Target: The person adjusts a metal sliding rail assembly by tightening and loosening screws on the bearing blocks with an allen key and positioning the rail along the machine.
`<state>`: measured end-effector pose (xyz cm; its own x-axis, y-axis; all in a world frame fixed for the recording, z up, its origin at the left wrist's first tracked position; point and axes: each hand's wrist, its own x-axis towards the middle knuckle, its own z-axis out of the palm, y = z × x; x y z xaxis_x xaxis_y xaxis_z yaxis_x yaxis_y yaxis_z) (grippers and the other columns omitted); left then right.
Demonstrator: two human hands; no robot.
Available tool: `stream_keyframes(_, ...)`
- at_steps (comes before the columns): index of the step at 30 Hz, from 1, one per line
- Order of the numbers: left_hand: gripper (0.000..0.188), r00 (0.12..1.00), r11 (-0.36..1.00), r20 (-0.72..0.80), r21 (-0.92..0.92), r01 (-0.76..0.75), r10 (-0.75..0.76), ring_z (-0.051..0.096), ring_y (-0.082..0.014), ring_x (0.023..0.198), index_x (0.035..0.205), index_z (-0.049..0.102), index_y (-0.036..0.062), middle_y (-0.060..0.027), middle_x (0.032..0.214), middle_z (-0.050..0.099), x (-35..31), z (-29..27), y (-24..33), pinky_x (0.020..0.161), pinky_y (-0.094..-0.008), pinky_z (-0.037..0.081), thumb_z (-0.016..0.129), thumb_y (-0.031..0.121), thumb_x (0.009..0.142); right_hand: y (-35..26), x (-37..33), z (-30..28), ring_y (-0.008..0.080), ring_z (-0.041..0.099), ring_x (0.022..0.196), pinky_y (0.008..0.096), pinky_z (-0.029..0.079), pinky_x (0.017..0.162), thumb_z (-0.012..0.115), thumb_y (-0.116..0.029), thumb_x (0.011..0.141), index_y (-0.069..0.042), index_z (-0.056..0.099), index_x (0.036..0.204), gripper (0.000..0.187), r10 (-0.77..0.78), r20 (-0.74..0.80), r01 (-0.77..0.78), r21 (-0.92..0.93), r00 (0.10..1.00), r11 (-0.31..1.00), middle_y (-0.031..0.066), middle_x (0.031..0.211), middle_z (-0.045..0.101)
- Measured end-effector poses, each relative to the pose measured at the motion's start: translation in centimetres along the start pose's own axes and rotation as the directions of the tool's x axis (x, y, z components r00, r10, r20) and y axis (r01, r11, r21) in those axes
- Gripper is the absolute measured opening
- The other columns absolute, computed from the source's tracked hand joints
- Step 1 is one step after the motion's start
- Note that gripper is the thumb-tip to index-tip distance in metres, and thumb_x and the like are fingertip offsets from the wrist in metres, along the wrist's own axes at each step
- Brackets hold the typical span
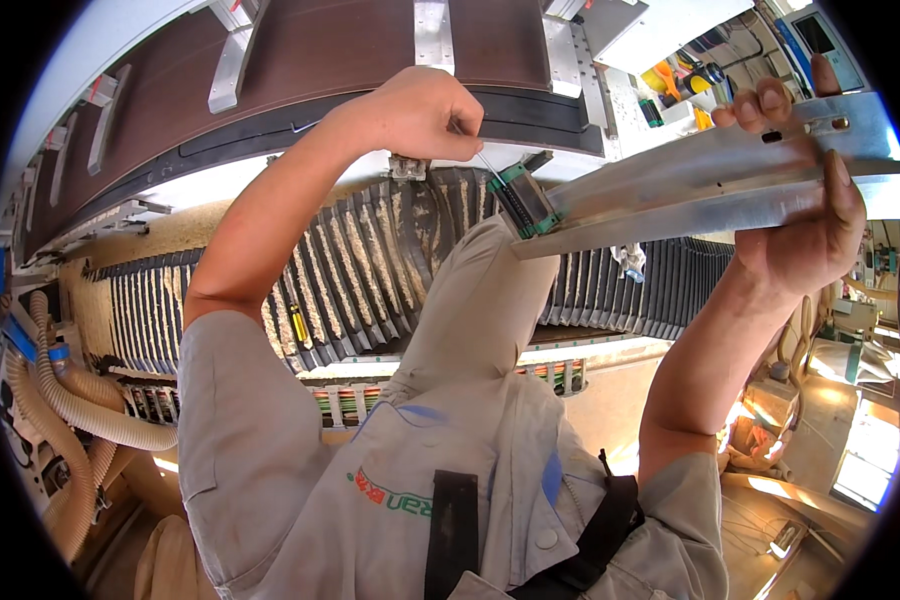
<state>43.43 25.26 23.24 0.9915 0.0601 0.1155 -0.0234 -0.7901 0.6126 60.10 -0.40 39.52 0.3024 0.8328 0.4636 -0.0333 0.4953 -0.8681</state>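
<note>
My left hand is closed around a thin metal-shafted tool; its handle end is hidden in the fingers. The shaft slants down to a green and black connector block, which sits at the near end of a long silver metal channel. Whether the tip touches the block I cannot tell. On the right, my right hand grips the channel near its far end, thumb on the near side and fingers over the far edge. The channel is raised and tilted, its near end close to my knee.
Black ribbed bellows strewn with wood dust run across below my arms. A yellow and black pen-like object lies on them. Beyond is a brown machine bed with metal brackets. Ribbed hoses hang at left.
</note>
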Motion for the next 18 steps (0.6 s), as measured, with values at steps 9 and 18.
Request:
stream_keyframes(9,0.016,1.0,0.997,0.01,-0.073,-0.009,0.01,0.057,-0.0144,0.056,0.073,0.066,0.0013,-0.0068,0.062,0.06,0.07,0.23,0.62,0.053,-0.0282,0.044,0.072,0.015,0.077,0.25,0.15,-0.24,0.0299,0.048,0.105,0.0486,0.037,0.098,0.045,-0.03,0.089,0.005,0.027,0.145,0.068,-0.02,0.045,0.017,0.063,0.999,0.998,0.0195,0.112,0.049)
stream_keyframes(18,0.015,1.0,0.998,0.008,-0.066,-0.016,0.016,0.056,-0.0155,0.056,0.074,0.066,0.0019,-0.0069,0.063,0.06,0.06,0.41,0.55,0.053,-0.0288,0.044,0.072,0.015,0.075,0.5,0.34,-0.14,0.0315,0.051,0.104,0.0495,0.04,0.097,0.042,-0.026,0.091,0.005,0.029,0.144,0.063,-0.033,0.079,0.022,0.139,0.996,0.99,0.0204,0.109,0.051)
